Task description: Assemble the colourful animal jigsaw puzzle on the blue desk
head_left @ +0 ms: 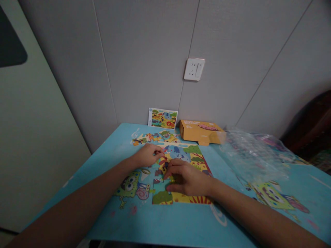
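Observation:
A partly joined jigsaw puzzle (184,198) with animals, trees and yellow ground lies flat on the table. My left hand (147,155) is at its upper left edge, thumb and fingers brought together in a pinch; whatever is between the fingertips is too small to make out. Over the lower left of the puzzle, my right hand (190,177) is curved with its fingers apart, fingertips close to or touching the pieces. It covers part of the picture. Loose puzzle pieces (150,137) are gathered behind the puzzle.
A picture card (162,118) leans on the wall at the back. Beside it is an orange box (201,131) with a flap facing me. Crumpled clear plastic (253,151) spreads over the right side. The blue table (121,229) has printed cartoon figures.

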A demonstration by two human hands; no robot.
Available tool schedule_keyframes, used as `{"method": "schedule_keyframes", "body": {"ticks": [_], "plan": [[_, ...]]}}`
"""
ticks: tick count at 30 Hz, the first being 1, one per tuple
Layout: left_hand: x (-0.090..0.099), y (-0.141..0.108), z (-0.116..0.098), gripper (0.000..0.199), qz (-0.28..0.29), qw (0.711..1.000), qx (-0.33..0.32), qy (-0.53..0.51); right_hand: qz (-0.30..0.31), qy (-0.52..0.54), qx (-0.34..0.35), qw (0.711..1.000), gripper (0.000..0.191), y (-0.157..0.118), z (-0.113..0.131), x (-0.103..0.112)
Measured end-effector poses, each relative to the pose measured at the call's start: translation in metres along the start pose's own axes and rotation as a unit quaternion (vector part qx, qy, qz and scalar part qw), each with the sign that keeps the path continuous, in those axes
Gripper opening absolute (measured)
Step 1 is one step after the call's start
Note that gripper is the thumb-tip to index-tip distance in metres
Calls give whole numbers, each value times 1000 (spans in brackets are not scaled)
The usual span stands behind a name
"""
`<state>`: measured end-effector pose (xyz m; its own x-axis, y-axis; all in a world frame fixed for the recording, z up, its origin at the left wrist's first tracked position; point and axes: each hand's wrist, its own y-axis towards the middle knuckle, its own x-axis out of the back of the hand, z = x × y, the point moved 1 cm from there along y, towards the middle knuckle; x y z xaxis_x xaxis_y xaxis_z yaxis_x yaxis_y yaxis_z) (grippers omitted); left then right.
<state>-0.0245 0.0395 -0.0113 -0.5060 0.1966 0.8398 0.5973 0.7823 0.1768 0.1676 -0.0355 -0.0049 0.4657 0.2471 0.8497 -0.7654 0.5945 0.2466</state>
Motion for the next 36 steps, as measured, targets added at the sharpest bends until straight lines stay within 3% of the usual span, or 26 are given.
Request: {"method": "schedule_keyframes", "body": {"ticks": [12,15,19,21,27,36], "plan": [[1,-3,-1,25,11,999,-27,24,-5,-17,-29,999,24,0,-3,2],[7,-7,-2,44,37,996,-63,50,-10,-17,-32,999,24,0,-1,3],[15,-14,-1,84,123,985,-100,68,-16,-9,-14,1000,17,-1,-1,4],[15,-17,1,93,161,979,-96,78,-28,3,1,1000,9,-2,-4,5],[13,-18,1,92,188,976,-84,73,-57,2,2,998,15,-3,-13,9],[15,-19,-2,91,202,974,-71,72,-25,15,15,999,8,0,-11,5]]}}
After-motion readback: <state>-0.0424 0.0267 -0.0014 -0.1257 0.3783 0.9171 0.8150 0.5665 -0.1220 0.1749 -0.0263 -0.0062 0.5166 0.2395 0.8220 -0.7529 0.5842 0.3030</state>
